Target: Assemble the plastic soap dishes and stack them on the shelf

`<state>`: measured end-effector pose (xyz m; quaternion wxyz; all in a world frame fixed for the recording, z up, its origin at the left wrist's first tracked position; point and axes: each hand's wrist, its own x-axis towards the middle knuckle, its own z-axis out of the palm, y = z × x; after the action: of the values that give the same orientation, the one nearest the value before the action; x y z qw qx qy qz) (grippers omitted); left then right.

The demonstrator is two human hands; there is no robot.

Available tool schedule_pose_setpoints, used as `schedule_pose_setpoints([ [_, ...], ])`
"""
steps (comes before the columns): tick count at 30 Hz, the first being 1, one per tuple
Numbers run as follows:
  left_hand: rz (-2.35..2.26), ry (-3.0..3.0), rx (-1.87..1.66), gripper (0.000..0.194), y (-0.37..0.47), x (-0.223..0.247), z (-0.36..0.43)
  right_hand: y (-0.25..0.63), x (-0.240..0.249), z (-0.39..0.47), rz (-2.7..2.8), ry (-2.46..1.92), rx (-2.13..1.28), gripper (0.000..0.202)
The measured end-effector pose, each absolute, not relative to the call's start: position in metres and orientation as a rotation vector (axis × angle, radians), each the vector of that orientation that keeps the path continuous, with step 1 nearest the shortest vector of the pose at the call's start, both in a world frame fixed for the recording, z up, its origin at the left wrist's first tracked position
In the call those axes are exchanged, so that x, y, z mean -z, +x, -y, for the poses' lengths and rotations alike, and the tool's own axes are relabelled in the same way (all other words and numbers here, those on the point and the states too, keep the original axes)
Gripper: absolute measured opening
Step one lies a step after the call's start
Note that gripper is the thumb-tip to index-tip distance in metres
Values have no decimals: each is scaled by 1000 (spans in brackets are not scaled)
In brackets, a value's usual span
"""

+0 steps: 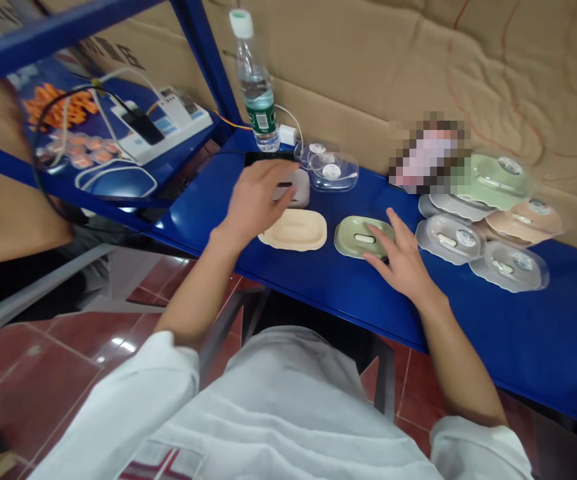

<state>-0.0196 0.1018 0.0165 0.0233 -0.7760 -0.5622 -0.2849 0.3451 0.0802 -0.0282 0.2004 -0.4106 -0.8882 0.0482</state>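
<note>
My left hand (258, 200), fingers apart, reaches over a grey lid (300, 189) behind a cream oval tray (296, 231); whether it touches the lid I cannot tell. To the right of the tray lies a green oval lid (356, 241) with a white handle piece. My right hand (399, 257) is spread at the right edge of this green lid, its fingertips over or on it. Behind the grey lid are clear plastic covers (341, 175) with round stickers.
Stacked lidded dishes (501, 250) stand at the right of the blue table (308, 287). A water bottle (260, 100) and white charger (287, 135) are at the back. At left are a power strip (168, 133), orange parts (61, 107) and another person's arm (13, 213).
</note>
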Motion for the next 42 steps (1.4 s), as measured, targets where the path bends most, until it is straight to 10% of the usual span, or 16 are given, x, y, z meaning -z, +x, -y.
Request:
schedule_pose_setpoints([
  [7,1629,-2631,159,96,60,-28,-196,348,41,-92,2402,-1189,-199,59],
  [16,1376,-2849,477,75,80,-38,-137,354,22,-89,2299,-1089,-148,96],
  [42,1265,-2745,405,67,118,35,-93,363,38,-102,2474,-1151,-178,78],
])
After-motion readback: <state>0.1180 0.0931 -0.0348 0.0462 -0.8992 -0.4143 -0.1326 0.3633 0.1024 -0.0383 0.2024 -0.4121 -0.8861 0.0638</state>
